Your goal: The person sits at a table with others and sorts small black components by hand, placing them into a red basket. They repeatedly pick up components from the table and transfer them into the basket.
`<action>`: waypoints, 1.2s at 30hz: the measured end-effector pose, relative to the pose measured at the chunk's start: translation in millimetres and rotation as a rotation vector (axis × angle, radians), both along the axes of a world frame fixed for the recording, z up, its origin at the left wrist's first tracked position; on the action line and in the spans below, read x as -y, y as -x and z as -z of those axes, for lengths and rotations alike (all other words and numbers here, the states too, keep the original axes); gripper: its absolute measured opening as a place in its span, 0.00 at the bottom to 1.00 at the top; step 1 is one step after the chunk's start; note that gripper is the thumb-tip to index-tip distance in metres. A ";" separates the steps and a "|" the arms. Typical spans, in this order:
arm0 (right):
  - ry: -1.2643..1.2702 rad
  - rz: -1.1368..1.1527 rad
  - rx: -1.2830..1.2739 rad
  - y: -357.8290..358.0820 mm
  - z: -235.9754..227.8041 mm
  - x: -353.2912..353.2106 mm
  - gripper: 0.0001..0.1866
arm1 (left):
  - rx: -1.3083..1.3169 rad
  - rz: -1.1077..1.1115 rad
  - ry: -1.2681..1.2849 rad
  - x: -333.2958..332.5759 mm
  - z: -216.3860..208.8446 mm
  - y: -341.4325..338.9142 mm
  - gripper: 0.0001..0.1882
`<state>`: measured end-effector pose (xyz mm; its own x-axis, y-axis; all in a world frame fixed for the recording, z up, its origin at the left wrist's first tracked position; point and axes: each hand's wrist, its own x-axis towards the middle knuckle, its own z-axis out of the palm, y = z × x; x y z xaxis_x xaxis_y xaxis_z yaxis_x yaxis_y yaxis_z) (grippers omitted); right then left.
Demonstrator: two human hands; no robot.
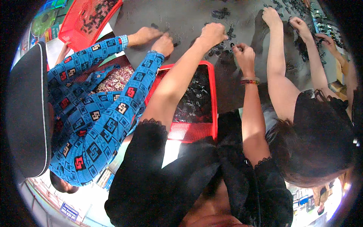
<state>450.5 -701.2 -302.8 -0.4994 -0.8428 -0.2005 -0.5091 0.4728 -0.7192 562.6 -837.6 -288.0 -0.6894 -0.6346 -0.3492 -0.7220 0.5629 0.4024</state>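
Note:
My left hand is closed low over the dark grey tabletop, its fingertips turned away, so what they grip is hidden. Close beside it lie small black parts, too small to make out in detail. My right hand, with a beaded bracelet at the wrist, pinches a small black part between thumb and fingers. A loose cluster of such black pieces sits between my two hands.
A red plastic basket filled with black parts stands below my left forearm. Another red basket is at far left. A co-worker's hands work at left; another co-worker's hands are at right. More black pieces lie farther back.

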 end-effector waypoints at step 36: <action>-0.240 -0.286 1.028 -157.7 -189.8 -124.9 0.42 | -0.091 -0.387 -0.097 -229.1 -177.1 -260.8 0.19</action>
